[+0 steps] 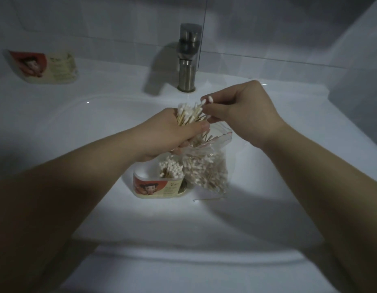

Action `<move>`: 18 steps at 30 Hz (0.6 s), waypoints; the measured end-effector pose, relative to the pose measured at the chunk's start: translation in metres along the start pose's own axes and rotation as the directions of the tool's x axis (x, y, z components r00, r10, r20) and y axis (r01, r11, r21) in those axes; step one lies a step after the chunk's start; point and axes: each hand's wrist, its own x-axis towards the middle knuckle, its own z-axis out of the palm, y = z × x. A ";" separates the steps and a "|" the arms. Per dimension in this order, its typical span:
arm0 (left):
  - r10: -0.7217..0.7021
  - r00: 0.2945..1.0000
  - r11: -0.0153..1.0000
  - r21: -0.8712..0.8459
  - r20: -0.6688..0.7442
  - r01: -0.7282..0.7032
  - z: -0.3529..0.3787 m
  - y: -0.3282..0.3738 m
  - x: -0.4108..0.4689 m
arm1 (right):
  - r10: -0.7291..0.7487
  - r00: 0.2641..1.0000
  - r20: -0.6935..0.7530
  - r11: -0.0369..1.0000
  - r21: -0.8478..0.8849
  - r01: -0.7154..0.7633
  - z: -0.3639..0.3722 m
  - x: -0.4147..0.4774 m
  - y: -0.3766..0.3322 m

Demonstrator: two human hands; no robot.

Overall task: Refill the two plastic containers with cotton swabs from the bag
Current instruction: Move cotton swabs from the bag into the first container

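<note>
Far left of the faucet (187,60), one labelled container (44,67) sits on the sink (120,81) ledge. In front of the faucet and slightly left, the left hand (172,136) curls around a bundle of cotton swabs (188,116). Nearer the camera than the faucet, the second container (159,186) stands in the basin, partly filled, just beside the clear bag (206,168) of swabs. Right of the faucet's line, the right hand (244,111) pinches a few swabs sticking out of the bundle.

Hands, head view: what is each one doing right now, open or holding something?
Left hand: grips a bundle of cotton swabs above the bag.
Right hand: pinches a couple of swabs at the bundle's top.
</note>
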 end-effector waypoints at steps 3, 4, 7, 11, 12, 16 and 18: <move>-0.026 0.999 1.000 -0.018 -0.029 0.026 0.000 0.001 0.001 | 0.016 1.000 -0.003 0.997 0.075 -0.016 0.002 0.000 0.002; -0.028 0.999 0.999 -0.025 -0.036 0.027 -0.001 0.001 0.001 | 0.020 1.000 -0.023 0.997 0.079 -0.018 0.003 0.001 0.003; -0.033 0.998 0.999 -0.023 -0.060 0.031 -0.001 0.000 0.003 | 0.027 0.995 -0.097 0.998 0.065 -0.020 0.001 0.006 0.009; -0.013 0.996 0.999 -0.039 -0.084 0.010 -0.001 -0.001 0.003 | 0.053 0.987 -0.154 0.983 0.180 -0.025 -0.006 0.011 0.009; -0.006 0.996 0.999 -0.041 -0.086 0.002 -0.001 -0.001 0.003 | 0.053 0.986 -0.161 0.978 0.206 -0.019 -0.006 0.011 0.008; 0.002 0.996 0.996 -0.083 -0.090 -0.010 -0.001 0.001 0.003 | 0.051 0.982 -0.180 0.970 0.245 -0.005 -0.009 0.011 0.009; 0.004 0.995 0.994 -0.111 -0.104 -0.016 -0.001 0.001 0.003 | 0.036 0.976 -0.214 0.965 0.260 0.021 -0.010 0.010 0.008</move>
